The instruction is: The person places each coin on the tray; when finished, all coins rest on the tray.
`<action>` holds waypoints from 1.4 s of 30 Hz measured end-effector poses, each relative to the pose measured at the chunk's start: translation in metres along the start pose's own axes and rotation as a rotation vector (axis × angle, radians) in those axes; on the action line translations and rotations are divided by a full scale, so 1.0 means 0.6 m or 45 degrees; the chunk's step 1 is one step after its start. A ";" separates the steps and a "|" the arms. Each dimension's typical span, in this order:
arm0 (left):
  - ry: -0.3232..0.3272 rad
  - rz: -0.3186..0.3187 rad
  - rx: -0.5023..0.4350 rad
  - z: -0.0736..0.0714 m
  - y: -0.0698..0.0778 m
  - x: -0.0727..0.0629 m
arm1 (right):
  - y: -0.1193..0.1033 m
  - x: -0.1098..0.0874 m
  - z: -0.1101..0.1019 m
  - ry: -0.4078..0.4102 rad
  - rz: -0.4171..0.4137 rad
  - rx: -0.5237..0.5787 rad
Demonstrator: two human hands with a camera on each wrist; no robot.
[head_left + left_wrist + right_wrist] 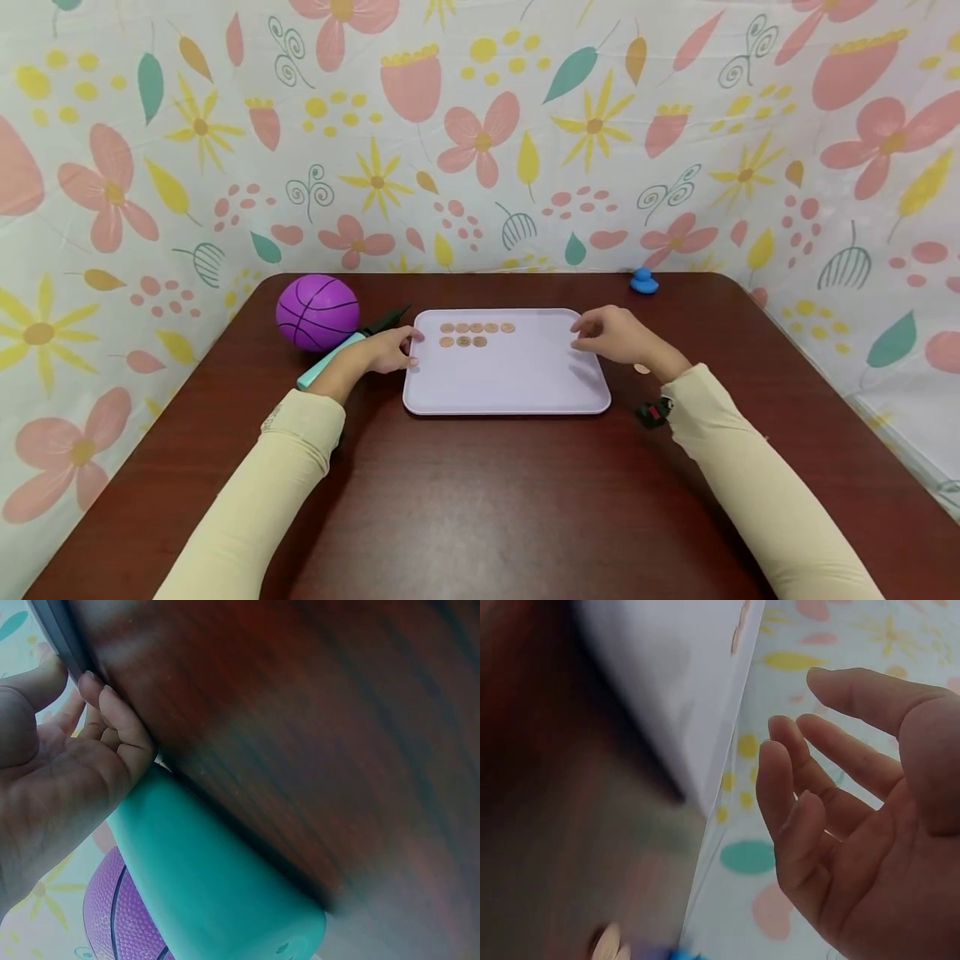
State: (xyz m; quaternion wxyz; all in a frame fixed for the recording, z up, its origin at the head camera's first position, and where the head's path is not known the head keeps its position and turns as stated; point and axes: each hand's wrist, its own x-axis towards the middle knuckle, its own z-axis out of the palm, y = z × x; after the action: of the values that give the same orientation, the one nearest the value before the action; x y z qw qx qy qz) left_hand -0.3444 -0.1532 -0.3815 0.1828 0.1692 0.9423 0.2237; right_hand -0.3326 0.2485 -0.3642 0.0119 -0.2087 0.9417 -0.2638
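Observation:
A white tray (510, 383) with a raised rim lies on the table; several copper-coloured coins (477, 328) form two rows in its upper left part. At the tray's left edge, my left hand (386, 351) holds the rim, thumb and curled fingers around it, as the left wrist view (71, 746) also shows. My right hand (617, 335) hovers by the tray's upper right edge. Its fingers are loosely bent, and a gap shows between thumb and fingertips (774, 761) with nothing in it. Under the right wrist, a coin (641, 368) lies on the table, partly hidden.
A purple basketball (318, 313) sits at the table's far left. Beside it lies a teal tapered object (217, 870) with a black part (386, 321) near its far end. A blue rubber duck (643, 281) stands at the back right, before a floral cloth (480, 208).

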 end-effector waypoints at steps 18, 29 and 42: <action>-0.008 0.003 -0.008 -0.002 -0.002 0.002 | 0.089 -0.068 -0.043 -0.128 0.279 -0.091; -0.004 -0.012 -0.002 -0.002 -0.001 0.002 | 0.131 -0.067 -0.053 -0.084 0.254 -0.181; -0.004 -0.005 -0.018 -0.001 -0.003 0.002 | 0.150 -0.075 -0.057 -0.087 0.277 -0.166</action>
State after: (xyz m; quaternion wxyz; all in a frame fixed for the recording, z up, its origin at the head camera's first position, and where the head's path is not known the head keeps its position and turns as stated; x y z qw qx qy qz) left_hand -0.3459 -0.1542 -0.3823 0.1857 0.1665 0.9408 0.2296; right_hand -0.3309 0.3532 -0.3839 0.0588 -0.1144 0.9730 -0.1918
